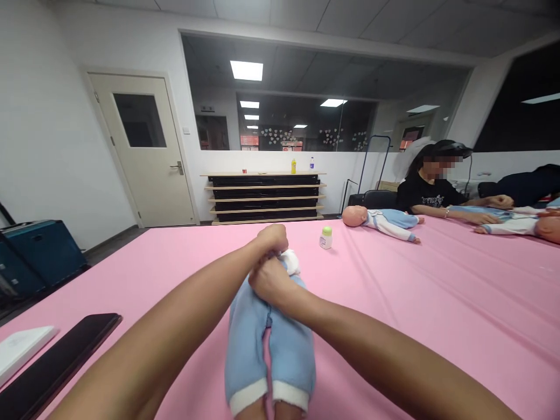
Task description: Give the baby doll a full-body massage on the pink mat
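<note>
A doll in light-blue trousers (245, 338) with white cuffs lies on the pink-covered table (363, 344), its feet end toward me. Both of my hands are over its upper body and hide most of it, head included. My left hand (273, 238) is closed in a fist at the far side. Closer in, my right hand (273, 280) is closed just above the trousers, against a bunched white cloth part (290, 262). Whatever my fingers grip is hidden. My forearms cross in front of the doll.
Beyond my hands stands a small white bottle with a green cap (325, 238). Another doll (385, 220) lies at the far edge. A co-worker (431, 184) at the right handles a third doll (520, 224). A dark phone (61, 361) and white box (26, 347) lie at the left.
</note>
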Tool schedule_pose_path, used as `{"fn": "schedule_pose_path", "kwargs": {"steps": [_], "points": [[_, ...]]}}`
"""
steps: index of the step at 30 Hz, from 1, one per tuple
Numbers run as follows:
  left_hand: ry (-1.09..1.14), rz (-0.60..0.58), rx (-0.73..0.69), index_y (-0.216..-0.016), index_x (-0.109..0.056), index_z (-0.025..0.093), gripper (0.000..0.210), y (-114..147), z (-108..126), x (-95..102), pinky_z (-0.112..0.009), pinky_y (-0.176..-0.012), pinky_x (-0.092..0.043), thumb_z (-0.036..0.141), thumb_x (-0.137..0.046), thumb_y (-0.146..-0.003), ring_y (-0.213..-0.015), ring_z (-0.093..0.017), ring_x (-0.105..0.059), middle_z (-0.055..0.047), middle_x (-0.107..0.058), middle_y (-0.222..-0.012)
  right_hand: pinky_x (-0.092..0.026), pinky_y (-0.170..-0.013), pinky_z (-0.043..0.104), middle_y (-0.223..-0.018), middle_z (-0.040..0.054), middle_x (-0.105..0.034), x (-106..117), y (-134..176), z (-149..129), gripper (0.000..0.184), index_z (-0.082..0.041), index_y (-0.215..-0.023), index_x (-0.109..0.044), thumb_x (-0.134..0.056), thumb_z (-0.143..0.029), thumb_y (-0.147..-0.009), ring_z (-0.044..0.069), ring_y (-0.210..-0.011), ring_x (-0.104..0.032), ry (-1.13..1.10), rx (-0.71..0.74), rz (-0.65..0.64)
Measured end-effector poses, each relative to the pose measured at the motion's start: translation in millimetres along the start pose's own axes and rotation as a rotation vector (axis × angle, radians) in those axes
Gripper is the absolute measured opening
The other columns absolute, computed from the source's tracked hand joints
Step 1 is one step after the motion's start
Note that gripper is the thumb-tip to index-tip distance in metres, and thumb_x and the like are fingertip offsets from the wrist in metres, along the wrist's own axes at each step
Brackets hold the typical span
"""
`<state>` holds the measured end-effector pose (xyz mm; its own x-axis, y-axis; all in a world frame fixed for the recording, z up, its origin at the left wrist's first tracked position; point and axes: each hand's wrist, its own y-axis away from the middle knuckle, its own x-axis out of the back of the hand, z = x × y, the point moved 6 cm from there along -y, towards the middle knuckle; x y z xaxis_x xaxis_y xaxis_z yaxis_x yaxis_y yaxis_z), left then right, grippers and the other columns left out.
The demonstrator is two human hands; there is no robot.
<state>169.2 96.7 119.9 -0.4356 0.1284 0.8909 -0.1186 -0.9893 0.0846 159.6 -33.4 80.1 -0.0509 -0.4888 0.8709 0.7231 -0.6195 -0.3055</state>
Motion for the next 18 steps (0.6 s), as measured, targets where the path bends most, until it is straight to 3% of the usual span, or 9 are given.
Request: {"fn": "schedule_pose_path", "kwargs": {"steps": [2, 5, 8, 10, 13, 15, 18], "points": [[0.040, -0.002, -0.007, -0.058, -0.063, 0.009, 0.012, 2, -11, 11.2, -0.028, -0.055, -0.046, 0.016, -0.071, -0.053, -0.055, -0.019, -0.060, -0.010, -0.062, -0.052, -0.047, -0.079, 0.044, -0.101, 0.0215, -0.064, 3, 6, 11, 0.029, -0.005, -0.097, -0.068, -0.040, -0.005, -0.089, 0.031, -0.095, -0.059, 0.011, -0.036, 0.022], [0.165, 0.046, -0.026, -0.062, -0.060, 0.011, 0.020, 8, -50, 47.2, -0.026, -0.049, -0.042, 0.029, -0.067, -0.064, -0.048, -0.015, -0.055, -0.007, -0.060, -0.053, -0.047, -0.075, 0.036, -0.102, 0.0179, -0.063, 15, 22, 57, 0.029, -0.008, -0.103, -0.065, -0.038, -0.012, -0.094, 0.027, -0.094, -0.059, -0.065, -0.174, 0.075], [0.319, 0.134, 0.006, -0.063, -0.050, 0.017, 0.029, 21, -112, 78.2, -0.024, -0.043, -0.036, 0.042, -0.061, -0.071, -0.044, -0.012, -0.050, -0.001, -0.052, -0.050, -0.043, -0.071, 0.029, -0.099, 0.0128, -0.065, 14, 57, 126, 0.032, -0.013, -0.102, -0.064, -0.036, -0.028, -0.100, 0.021, -0.086, -0.059, -0.219, -0.487, 0.155], [0.414, 0.183, 0.067, -0.062, -0.043, 0.019, 0.033, 32, -162, 85.0, -0.023, -0.041, -0.033, 0.046, -0.059, -0.073, -0.042, -0.011, -0.044, 0.001, -0.045, -0.048, -0.040, -0.072, 0.027, -0.099, 0.0116, -0.066, -3, 91, 172, 0.037, -0.015, -0.098, -0.065, -0.035, -0.036, -0.101, 0.020, -0.087, -0.059, -0.349, -0.695, 0.195], [0.516, 0.216, 0.207, -0.062, -0.038, 0.021, 0.032, 49, -236, 73.0, -0.024, -0.040, -0.031, 0.044, -0.058, -0.072, -0.040, -0.009, -0.037, 0.002, -0.041, -0.047, -0.037, -0.065, 0.025, -0.093, 0.0134, -0.068, -51, 152, 224, 0.039, -0.013, -0.090, -0.067, -0.036, -0.037, -0.098, 0.019, -0.082, -0.060, -0.518, -1.058, 0.154], [0.558, 0.193, 0.285, -0.064, -0.043, 0.019, 0.029, 58, -274, 54.8, -0.025, -0.041, -0.033, 0.043, -0.059, -0.070, -0.042, -0.011, -0.040, 0.000, -0.046, -0.050, -0.034, -0.058, 0.025, -0.079, 0.0139, -0.068, -85, 182, 238, 0.037, -0.011, -0.078, -0.067, -0.041, -0.031, -0.095, 0.018, -0.069, -0.060, -0.574, -1.167, 0.076], [0.591, 0.128, 0.355, -0.065, -0.046, 0.018, 0.029, 64, -308, 25.0, -0.026, -0.043, -0.038, 0.043, -0.060, -0.070, -0.045, -0.013, -0.045, -0.003, -0.051, -0.054, -0.031, -0.052, 0.024, -0.064, 0.0112, -0.065, -123, 205, 238, 0.036, -0.011, -0.068, -0.065, -0.045, -0.029, -0.091, 0.016, -0.056, -0.057, -0.635, -1.232, -0.002]]}}
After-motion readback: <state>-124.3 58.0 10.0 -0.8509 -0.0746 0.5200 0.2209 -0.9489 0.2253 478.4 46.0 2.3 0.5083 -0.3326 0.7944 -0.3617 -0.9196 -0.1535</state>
